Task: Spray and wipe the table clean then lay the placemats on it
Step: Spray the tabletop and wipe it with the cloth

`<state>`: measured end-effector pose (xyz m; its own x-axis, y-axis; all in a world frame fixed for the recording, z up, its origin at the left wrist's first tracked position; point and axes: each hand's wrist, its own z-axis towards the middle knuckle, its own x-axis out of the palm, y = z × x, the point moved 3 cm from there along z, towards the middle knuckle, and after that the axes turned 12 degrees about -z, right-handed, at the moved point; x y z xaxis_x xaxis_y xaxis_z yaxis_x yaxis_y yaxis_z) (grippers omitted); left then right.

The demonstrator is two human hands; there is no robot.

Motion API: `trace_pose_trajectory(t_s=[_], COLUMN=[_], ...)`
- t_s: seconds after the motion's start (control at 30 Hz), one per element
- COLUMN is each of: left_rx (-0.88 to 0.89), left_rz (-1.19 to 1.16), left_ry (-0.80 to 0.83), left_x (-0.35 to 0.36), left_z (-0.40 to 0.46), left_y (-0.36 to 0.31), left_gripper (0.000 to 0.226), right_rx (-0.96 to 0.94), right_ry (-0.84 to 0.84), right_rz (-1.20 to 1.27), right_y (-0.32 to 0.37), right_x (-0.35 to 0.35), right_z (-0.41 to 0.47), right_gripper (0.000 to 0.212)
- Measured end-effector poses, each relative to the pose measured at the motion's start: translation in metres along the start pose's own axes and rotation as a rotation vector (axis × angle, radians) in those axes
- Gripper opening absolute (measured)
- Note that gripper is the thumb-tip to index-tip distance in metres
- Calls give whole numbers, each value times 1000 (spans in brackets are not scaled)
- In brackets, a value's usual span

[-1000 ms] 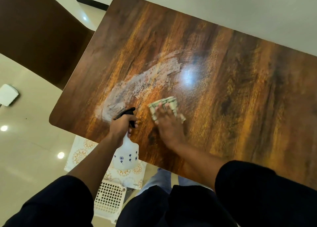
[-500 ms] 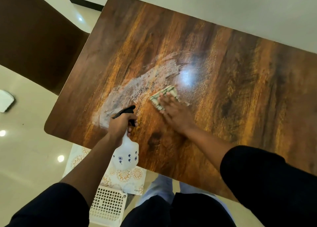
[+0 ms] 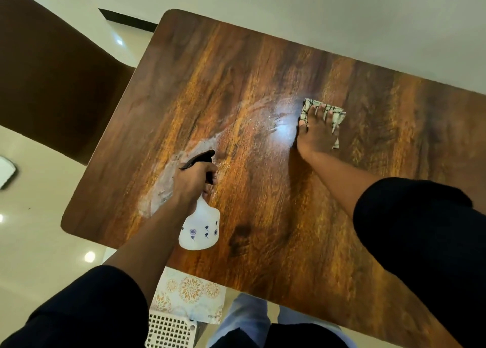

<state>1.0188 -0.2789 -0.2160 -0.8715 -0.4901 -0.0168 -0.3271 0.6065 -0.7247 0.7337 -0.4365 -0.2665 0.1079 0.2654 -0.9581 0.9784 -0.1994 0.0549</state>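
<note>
Pressing the checked cloth (image 3: pixel 324 111) flat under spread right hand (image 3: pixel 317 134) fingers; our left hand (image 3: pixel 193 178) grips the spray bottle (image 3: pixel 200 226), with foamy streaks (image 3: pixel 181 163) just past its knuckles.

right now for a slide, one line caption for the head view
Right hand presses checked cloth on wooden table; left hand grips white spray bottle.
</note>
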Motion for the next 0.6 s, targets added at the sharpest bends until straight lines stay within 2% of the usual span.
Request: trace_pose_trajectory(t_s=[0.1,0.2,0.27,0.37,0.43,0.47,0.57,0.6], left_rx=[-11,-6,-19,-45,-56,-69,-128,-137], left_rz=[-2,-14,-21,-16,-23,-30,-68,-78], left_ry=[-15,-72,-87,-49,-58,-71,-37,-24], left_x=[-1,-3,-7,-14,-19,-21,-24,-24], left_z=[5,7,6,4,5,6,12,14], left_y=[1,1,0,-2,-3,-2,1,1], left_gripper=[37,37,32,11,10,14,54,58], right_rx=[-77,-239,-374,-621,-784,-838,-924,-935], right_ry=[-3,-7,12,28,60,69,94,81], right_rz=[7,8,4,-64,-108,-123,-129,-135], right_y=[32,77,110,158,184,193,194,187], right_x=[0,5,11,22,31,35,37,36], right_z=[2,-1,-10,-43,-72,-81,-75,-67], right_gripper=[59,60,61,59,59,59,59,58])
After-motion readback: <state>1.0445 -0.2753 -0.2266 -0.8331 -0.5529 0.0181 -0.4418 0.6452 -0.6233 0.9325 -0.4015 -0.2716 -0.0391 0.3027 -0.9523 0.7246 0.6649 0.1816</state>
